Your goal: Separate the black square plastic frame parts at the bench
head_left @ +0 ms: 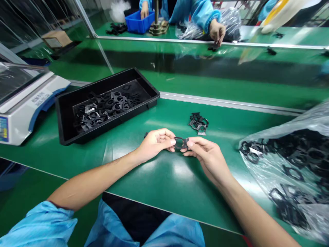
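Between my two hands, a small black plastic ring-shaped part (180, 143) is held just above the green table. My left hand (159, 142) pinches its left end with thumb and fingers. At the other end, my right hand (203, 148) grips it the same way. The fingertips cover both ends of the part. Beyond my right hand lies a small pile of similar black parts (202, 128). A dark piece (146, 134) shows partly behind my left hand.
A black tray (109, 132) of similar parts stands at the left, beside a white scale (33, 99). On the right lies a clear plastic bag (253, 175) full of black parts. Across the divider, a co-worker's hands (217, 31) are near a blue bin (137, 24).
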The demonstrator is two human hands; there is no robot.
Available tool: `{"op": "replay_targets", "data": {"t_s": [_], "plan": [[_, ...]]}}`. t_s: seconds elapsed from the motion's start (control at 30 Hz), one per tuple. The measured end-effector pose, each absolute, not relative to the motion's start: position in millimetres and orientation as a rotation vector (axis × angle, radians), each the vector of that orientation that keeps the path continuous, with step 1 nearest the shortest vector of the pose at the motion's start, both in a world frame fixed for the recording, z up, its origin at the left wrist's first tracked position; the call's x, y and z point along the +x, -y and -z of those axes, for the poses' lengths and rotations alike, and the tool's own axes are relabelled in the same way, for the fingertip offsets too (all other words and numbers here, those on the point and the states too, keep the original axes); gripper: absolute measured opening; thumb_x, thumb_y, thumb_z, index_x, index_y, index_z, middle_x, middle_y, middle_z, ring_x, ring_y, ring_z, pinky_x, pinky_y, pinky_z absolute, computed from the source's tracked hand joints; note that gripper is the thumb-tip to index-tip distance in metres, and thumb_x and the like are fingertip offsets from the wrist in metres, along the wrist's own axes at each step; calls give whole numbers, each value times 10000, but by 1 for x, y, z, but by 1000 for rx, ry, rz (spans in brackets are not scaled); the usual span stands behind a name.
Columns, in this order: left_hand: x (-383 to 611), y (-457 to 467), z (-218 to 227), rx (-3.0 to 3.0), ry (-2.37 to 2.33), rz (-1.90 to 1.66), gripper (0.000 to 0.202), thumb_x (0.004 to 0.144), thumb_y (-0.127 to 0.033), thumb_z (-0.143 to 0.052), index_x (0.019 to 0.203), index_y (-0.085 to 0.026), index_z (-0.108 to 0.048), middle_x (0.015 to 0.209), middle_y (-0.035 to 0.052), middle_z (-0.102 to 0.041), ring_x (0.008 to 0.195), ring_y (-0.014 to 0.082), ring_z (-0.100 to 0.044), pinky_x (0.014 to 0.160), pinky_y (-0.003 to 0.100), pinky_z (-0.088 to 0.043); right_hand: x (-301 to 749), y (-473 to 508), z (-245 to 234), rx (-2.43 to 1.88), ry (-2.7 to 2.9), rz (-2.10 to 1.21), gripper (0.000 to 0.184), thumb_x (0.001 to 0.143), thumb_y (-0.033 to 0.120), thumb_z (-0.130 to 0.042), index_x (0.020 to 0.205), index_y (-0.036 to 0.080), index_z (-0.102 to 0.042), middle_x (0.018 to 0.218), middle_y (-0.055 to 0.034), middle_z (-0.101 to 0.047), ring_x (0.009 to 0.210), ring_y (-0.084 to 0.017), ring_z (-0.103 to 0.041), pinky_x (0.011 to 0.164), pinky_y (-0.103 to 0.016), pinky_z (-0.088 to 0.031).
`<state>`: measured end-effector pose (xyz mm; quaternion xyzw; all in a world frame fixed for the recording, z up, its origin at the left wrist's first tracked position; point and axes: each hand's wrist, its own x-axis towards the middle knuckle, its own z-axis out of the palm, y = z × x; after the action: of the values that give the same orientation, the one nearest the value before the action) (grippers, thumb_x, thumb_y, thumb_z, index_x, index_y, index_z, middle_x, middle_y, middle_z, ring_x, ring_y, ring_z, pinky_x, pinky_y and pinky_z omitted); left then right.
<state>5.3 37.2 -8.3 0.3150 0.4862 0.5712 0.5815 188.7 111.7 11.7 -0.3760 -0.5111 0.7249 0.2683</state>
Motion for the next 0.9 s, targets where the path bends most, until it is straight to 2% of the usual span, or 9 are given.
{"op": "replay_targets", "data": {"t_s": [0.33,0.53,0.8,0.9], "plan": [[3,-37,13,755,-1075,-1304,461,684,-469,-903,873,-123,-664,793,19,-717,642,124,-709,672,258,-590,189,-112,-12,-1023,1373,-1979,350,661,464,-922,783,184,-751,622,-16,-721,568,-138,-664,645,-275,-559],[2,-38,14,754,-1082,-1290,464,698,-473,-894,898,-132,-651,741,10,-706,632,128,-709,671,259,-590,188,-112,-11,-1010,1447,-1918,376,699,494,-893,810,174,-730,615,-23,-720,548,-146,-655,626,-290,-565],[4,-36,11,990,-1193,-1431,281,769,-356,-843,846,-141,-679,661,-35,-632,554,73,-606,580,201,-505,191,-107,-8,-939,1686,-1527,291,799,470,-825,862,190,-776,739,-35,-729,613,-164,-680,627,-311,-587],[6,-34,11,1044,-1207,-1468,219,810,-325,-806,875,-145,-698,705,-10,-678,603,101,-666,613,214,-537,191,-105,-9,-922,1707,-1566,305,849,470,-779,953,184,-774,719,-40,-743,603,-183,-701,633,-341,-613]]}}
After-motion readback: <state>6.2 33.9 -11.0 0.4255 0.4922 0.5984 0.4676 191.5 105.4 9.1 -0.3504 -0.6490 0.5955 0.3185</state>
